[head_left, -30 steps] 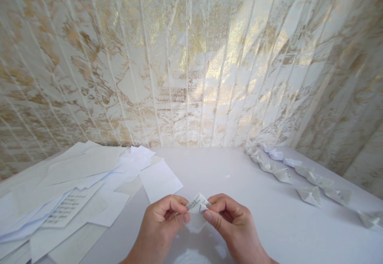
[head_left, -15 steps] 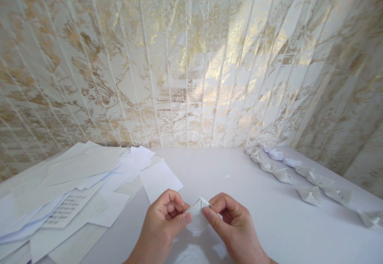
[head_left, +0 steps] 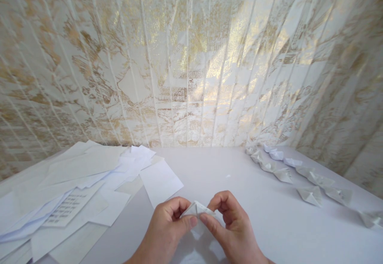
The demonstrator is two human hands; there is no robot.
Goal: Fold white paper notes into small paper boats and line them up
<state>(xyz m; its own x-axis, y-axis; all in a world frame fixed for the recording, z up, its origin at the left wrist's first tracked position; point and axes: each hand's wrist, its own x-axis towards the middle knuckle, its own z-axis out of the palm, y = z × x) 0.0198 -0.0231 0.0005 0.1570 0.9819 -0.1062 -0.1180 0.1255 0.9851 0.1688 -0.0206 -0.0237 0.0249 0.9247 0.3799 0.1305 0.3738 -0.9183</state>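
Observation:
Low at the centre of the head view, my left hand (head_left: 169,229) and my right hand (head_left: 230,226) pinch a small folded white paper piece (head_left: 196,209) between thumbs and fingertips, just above the white table (head_left: 215,172). The piece is a little peaked shape with faint print along one edge. Both hands are closed on it, fingers curled. Its lower part is hidden behind my thumbs.
A loose pile of white paper sheets (head_left: 68,188) covers the table's left side, one sheet (head_left: 160,182) lying close to my left hand. A row of several folded paper boats (head_left: 299,176) runs along the right. A cream and gold curtain (head_left: 191,64) hangs behind.
Both hands have shifted slightly toward me and lower, and the paper piece has turned and flattened between my fingers, its printed face now less visible.

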